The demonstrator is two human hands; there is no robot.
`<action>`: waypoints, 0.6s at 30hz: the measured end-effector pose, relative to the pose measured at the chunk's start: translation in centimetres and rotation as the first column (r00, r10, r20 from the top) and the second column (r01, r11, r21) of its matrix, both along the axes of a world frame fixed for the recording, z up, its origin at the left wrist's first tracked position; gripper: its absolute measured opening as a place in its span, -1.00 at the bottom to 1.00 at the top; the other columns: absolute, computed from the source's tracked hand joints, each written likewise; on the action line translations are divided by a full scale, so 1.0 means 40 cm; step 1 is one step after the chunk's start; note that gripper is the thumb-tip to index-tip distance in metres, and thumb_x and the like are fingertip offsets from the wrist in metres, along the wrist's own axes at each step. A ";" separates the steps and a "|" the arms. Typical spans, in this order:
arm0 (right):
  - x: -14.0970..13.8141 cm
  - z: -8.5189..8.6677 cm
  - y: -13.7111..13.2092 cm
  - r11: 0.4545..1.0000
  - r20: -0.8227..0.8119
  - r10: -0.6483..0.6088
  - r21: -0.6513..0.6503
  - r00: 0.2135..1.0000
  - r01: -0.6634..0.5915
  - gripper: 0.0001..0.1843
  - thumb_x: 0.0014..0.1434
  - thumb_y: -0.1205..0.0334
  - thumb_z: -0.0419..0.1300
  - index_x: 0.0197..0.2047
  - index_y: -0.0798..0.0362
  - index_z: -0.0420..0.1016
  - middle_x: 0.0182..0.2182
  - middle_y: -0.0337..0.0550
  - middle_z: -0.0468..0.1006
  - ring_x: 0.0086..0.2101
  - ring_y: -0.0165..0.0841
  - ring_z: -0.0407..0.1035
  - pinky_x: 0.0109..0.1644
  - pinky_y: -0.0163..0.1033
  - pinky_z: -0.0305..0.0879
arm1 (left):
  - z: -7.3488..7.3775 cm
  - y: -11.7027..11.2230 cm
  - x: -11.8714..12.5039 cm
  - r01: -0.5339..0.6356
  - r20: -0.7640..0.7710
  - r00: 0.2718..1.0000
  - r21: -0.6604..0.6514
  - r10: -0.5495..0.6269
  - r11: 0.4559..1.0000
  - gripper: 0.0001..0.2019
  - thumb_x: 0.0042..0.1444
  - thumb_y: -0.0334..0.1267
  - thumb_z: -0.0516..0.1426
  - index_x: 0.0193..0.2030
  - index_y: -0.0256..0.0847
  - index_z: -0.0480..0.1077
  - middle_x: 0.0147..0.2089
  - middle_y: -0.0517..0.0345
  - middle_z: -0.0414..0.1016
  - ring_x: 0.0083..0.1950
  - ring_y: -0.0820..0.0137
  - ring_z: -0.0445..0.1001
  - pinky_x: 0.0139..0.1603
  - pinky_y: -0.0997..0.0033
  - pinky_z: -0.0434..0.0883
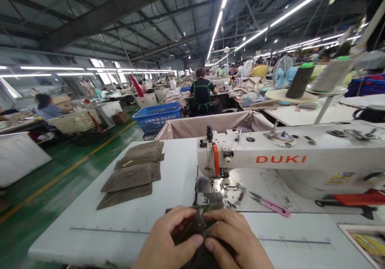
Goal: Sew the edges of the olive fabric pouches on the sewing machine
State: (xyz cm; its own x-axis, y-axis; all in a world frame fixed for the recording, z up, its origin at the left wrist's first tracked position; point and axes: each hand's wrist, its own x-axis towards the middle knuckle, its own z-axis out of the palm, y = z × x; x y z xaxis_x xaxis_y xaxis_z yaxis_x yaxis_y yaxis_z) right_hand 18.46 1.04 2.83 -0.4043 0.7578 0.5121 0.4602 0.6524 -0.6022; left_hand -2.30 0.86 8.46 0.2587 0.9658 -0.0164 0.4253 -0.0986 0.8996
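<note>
At the far left a person in blue (49, 110) sits behind a cream basket (72, 123). A yellow line (63, 175) runs slantwise across the green floor (72, 187). Next comes the white table (75, 245), where a stack of brown pieces (128, 176) lies fanned out, its layers overlapping, with a small gold-coloured strip showing among them. Nearer the front edge, a printed ruler (108, 231) runs toward the hands.

Beyond the table stands a blue basket (159, 116), and beside it a pink cloth bin (186, 126). A person in a dark top (201, 92) sits behind these, back turned.

At the front middle, the left hand (168, 237) pinches the brown cloth (197, 225) between bent fingers and thumb. The cloth is folded, just in front of the machine's needle area, and partly hidden by the hands. The right hand (237, 237) grips the same cloth from the other side, fingers curled, the two thumbs close together.

The sewing machine (279, 144) fills the right, an orange lever (215, 160) at its head. Pink-handled snips (270, 206) lie under its arm, blades toward the needle area. Behind are a dark spool (300, 80) and a pale spool (332, 74). A tray (355, 245) sits at the lower right corner.
</note>
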 end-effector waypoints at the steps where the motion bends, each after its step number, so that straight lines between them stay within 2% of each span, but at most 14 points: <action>1: 0.005 0.014 -0.002 1.000 -0.005 0.005 0.009 1.000 -0.005 -0.90 0.21 0.30 0.25 -0.21 -0.10 0.50 -0.05 -0.22 0.55 -0.04 -0.26 0.43 0.05 -0.16 0.34 | 0.006 -0.007 0.004 -0.037 0.021 0.999 0.021 0.037 0.999 -0.75 -0.02 -0.30 0.21 -0.15 -0.21 0.52 -0.15 0.09 0.55 -0.11 0.25 0.51 -0.07 0.40 0.45; 5: 0.024 0.058 -0.009 1.000 -0.031 0.019 0.015 0.999 -0.018 -0.87 0.24 0.30 0.22 -0.18 -0.14 0.49 -0.14 -0.29 0.59 -0.13 -0.32 0.47 -0.04 -0.19 0.34 | 0.025 -0.026 0.015 -0.158 0.208 0.964 -0.054 0.166 0.986 -0.84 0.02 -0.23 0.25 -0.27 -0.23 0.58 -0.26 0.08 0.58 -0.18 0.25 0.53 -0.12 0.41 0.48; 10: 0.035 0.084 -0.016 0.999 -0.085 -0.024 0.020 0.996 0.026 -0.88 0.20 0.32 0.23 -0.24 -0.13 0.48 -0.22 -0.34 0.60 -0.20 -0.34 0.50 -0.10 -0.21 0.35 | 0.020 -0.037 0.018 -0.133 0.412 0.883 -0.238 0.224 0.962 -0.67 -0.07 -0.09 0.36 -0.23 -0.29 0.57 -0.31 0.02 0.59 -0.18 0.19 0.55 -0.15 0.37 0.47; 13: 0.034 0.088 -0.023 0.996 -0.117 -0.091 0.000 0.989 0.091 -0.89 0.15 0.32 0.25 -0.32 -0.11 0.45 -0.27 -0.37 0.60 -0.25 -0.35 0.49 -0.12 -0.20 0.35 | 0.003 -0.038 0.015 -0.131 0.463 0.848 -0.290 0.259 0.948 -0.61 -0.12 -0.05 0.40 -0.25 -0.32 0.57 -0.31 -0.01 0.59 -0.23 0.20 0.55 -0.18 0.36 0.46; 18: 0.025 0.091 -0.038 0.988 -0.154 -0.142 -0.087 0.978 0.130 -0.90 0.16 0.31 0.19 -0.38 -0.09 0.43 -0.30 -0.37 0.59 -0.25 -0.36 0.48 -0.09 -0.21 0.32 | -0.016 -0.040 0.011 -0.167 0.469 0.829 -0.313 0.305 0.935 -0.57 -0.18 -0.05 0.44 -0.25 -0.34 0.58 -0.31 -0.06 0.62 -0.26 0.19 0.56 -0.18 0.32 0.47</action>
